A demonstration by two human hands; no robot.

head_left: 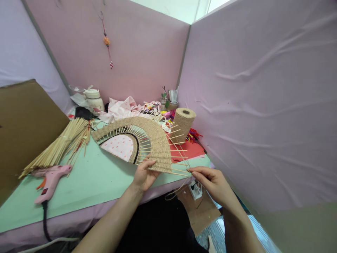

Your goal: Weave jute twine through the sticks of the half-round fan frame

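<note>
A half-round woven fan of tan twine on thin wooden sticks is held above the table's front edge. Its inner half-disc is white cloth with pink dots, edged by a black band. My left hand grips the fan's lower edge, thumb on top of the weave. Just past the bare stick ends at the right, my right hand pinches a strand of twine between thumb and fingers. A loose length of that twine hangs below the table edge. Behind the stick ends stands a spool of twine.
A pink glue gun lies at the left, beside a bundle of thin sticks. Red sheets lie under the spool. Dotted cloth, a white bottle and a potted plant stand behind. Cardboard leans left.
</note>
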